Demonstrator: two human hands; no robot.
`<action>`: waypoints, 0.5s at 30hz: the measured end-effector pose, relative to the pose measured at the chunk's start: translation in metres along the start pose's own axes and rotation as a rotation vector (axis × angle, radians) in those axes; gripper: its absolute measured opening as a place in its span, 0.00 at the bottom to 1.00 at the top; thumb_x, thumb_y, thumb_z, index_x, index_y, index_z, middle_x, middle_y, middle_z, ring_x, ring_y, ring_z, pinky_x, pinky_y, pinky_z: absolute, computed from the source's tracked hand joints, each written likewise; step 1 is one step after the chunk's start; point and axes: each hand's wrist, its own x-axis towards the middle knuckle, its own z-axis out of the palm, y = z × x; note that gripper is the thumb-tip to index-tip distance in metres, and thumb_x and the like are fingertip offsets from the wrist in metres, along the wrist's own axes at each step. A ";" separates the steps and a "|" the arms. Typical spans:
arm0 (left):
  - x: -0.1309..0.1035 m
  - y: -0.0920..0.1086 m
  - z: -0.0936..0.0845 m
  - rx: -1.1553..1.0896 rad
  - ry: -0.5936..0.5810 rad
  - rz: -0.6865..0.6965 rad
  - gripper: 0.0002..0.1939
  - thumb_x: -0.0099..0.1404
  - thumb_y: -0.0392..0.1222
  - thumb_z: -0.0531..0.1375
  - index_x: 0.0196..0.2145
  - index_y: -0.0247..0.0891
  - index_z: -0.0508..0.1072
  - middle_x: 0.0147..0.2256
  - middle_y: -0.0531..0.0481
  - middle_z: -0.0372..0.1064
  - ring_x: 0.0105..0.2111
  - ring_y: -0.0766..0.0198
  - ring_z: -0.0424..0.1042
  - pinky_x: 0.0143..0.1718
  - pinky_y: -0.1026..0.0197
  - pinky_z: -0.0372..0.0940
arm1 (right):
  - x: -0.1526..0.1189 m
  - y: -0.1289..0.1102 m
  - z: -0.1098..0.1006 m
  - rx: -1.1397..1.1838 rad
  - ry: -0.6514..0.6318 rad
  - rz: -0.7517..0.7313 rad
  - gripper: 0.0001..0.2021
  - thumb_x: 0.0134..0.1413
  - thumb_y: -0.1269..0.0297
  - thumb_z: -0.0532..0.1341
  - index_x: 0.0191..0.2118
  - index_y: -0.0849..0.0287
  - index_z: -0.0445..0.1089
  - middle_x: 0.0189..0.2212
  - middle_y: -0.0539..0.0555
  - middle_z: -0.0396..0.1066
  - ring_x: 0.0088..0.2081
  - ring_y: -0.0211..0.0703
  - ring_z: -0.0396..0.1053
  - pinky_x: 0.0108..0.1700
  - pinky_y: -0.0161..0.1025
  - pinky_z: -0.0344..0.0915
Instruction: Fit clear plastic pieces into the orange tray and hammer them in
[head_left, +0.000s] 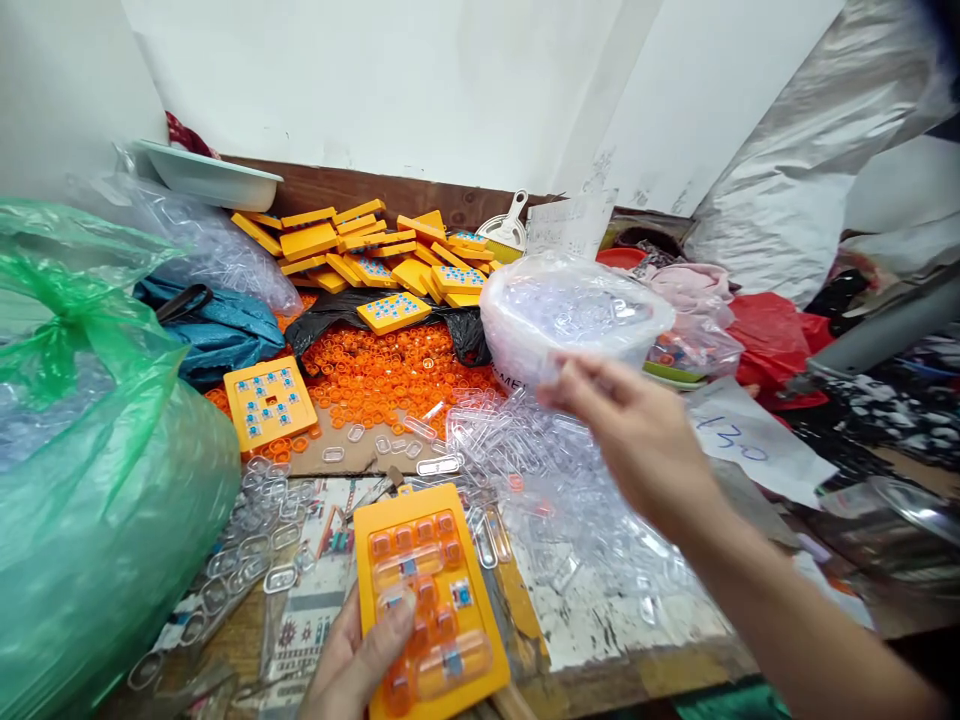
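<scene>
My left hand (367,650) holds a yellow panel (450,520) upright at the bottom centre, thumb on its face. Orange pieces and clear oblong covers fill most of the panel; a blue-and-white spot shows in one uncovered place. My right hand (626,425) is raised at the front of a white plastic-lined tub (495,310), above a heap of clear pieces (585,510). Its fingers are bent together and blurred; whatever they may pinch cannot be made out. Behind the panel lies a pile of small orange rings (375,370).
Yellow panels (307,240) are stacked at the back, and another (270,400) lies left of the orange pile. A green bag (127,500) bulges at the left. Loose clear rings (251,545) lie beside it. A paper with numbers (757,440) and a red bag (776,345) are at the right.
</scene>
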 end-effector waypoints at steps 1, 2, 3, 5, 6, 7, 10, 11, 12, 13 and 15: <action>0.001 0.001 -0.001 -0.031 0.026 -0.002 0.48 0.43 0.44 0.75 0.59 0.36 0.61 0.39 0.40 0.79 0.47 0.41 0.75 0.50 0.46 0.69 | -0.028 -0.004 0.005 0.055 -0.094 -0.001 0.10 0.57 0.61 0.61 0.43 0.56 0.74 0.28 0.52 0.76 0.30 0.43 0.76 0.32 0.37 0.74; 0.002 0.001 -0.002 -0.050 0.051 -0.001 0.47 0.44 0.44 0.75 0.59 0.37 0.61 0.40 0.40 0.79 0.47 0.41 0.75 0.50 0.46 0.69 | -0.055 -0.006 0.009 0.126 -0.189 0.006 0.07 0.57 0.60 0.62 0.39 0.53 0.75 0.28 0.50 0.75 0.29 0.41 0.76 0.30 0.35 0.74; 0.004 0.001 -0.003 -0.055 0.072 0.008 0.45 0.46 0.44 0.74 0.59 0.37 0.62 0.41 0.40 0.79 0.47 0.41 0.74 0.50 0.46 0.69 | -0.080 -0.006 0.012 0.240 -0.290 0.036 0.06 0.58 0.63 0.61 0.37 0.50 0.76 0.30 0.48 0.73 0.30 0.38 0.74 0.32 0.34 0.73; 0.005 0.000 -0.004 -0.040 0.110 0.044 0.43 0.48 0.42 0.73 0.59 0.36 0.63 0.41 0.40 0.79 0.47 0.41 0.74 0.50 0.46 0.70 | -0.117 -0.002 0.018 0.298 -0.277 0.043 0.10 0.56 0.67 0.63 0.41 0.44 0.75 0.30 0.46 0.71 0.31 0.36 0.72 0.33 0.31 0.71; 0.006 -0.001 -0.004 -0.031 0.123 0.064 0.42 0.48 0.42 0.73 0.59 0.36 0.63 0.41 0.40 0.79 0.47 0.41 0.74 0.49 0.46 0.70 | -0.129 0.001 0.020 0.316 -0.258 0.077 0.14 0.54 0.69 0.64 0.44 0.42 0.73 0.30 0.45 0.71 0.31 0.35 0.70 0.34 0.30 0.70; 0.006 -0.002 -0.004 -0.021 0.131 0.076 0.42 0.48 0.41 0.73 0.59 0.35 0.63 0.40 0.40 0.79 0.47 0.41 0.74 0.49 0.46 0.70 | -0.137 0.004 0.022 0.330 -0.235 0.122 0.18 0.53 0.72 0.64 0.46 0.42 0.72 0.29 0.44 0.71 0.30 0.34 0.69 0.34 0.29 0.69; 0.007 -0.006 -0.005 0.013 0.125 0.066 0.41 0.46 0.41 0.74 0.57 0.35 0.66 0.39 0.40 0.80 0.46 0.41 0.75 0.48 0.47 0.71 | -0.146 0.008 0.029 0.397 -0.276 0.231 0.16 0.49 0.75 0.64 0.40 0.46 0.73 0.28 0.43 0.72 0.30 0.33 0.69 0.35 0.27 0.66; 0.007 -0.008 -0.005 0.016 0.111 0.058 0.41 0.45 0.41 0.74 0.56 0.35 0.67 0.40 0.39 0.79 0.46 0.40 0.75 0.47 0.47 0.71 | -0.148 0.008 0.031 0.420 -0.303 0.221 0.13 0.49 0.75 0.63 0.37 0.48 0.73 0.28 0.44 0.72 0.31 0.34 0.70 0.36 0.28 0.66; 0.007 -0.009 -0.005 0.015 0.098 0.050 0.41 0.44 0.41 0.75 0.56 0.35 0.68 0.40 0.39 0.79 0.46 0.40 0.75 0.47 0.48 0.72 | -0.149 0.008 0.034 0.434 -0.318 0.189 0.11 0.49 0.75 0.63 0.35 0.48 0.74 0.29 0.45 0.73 0.32 0.35 0.70 0.37 0.29 0.66; 0.006 -0.010 -0.005 0.011 0.087 0.046 0.41 0.43 0.41 0.75 0.55 0.35 0.69 0.41 0.39 0.79 0.46 0.41 0.75 0.47 0.49 0.72 | -0.150 0.008 0.037 0.443 -0.306 0.155 0.10 0.50 0.74 0.64 0.34 0.48 0.75 0.30 0.45 0.73 0.33 0.35 0.70 0.38 0.30 0.66; 0.006 -0.011 -0.006 0.000 0.082 0.050 0.41 0.42 0.42 0.75 0.54 0.35 0.69 0.42 0.39 0.79 0.46 0.41 0.75 0.46 0.49 0.72 | -0.154 0.010 0.043 0.450 -0.232 0.123 0.10 0.50 0.72 0.66 0.34 0.47 0.75 0.33 0.46 0.72 0.36 0.36 0.70 0.39 0.30 0.66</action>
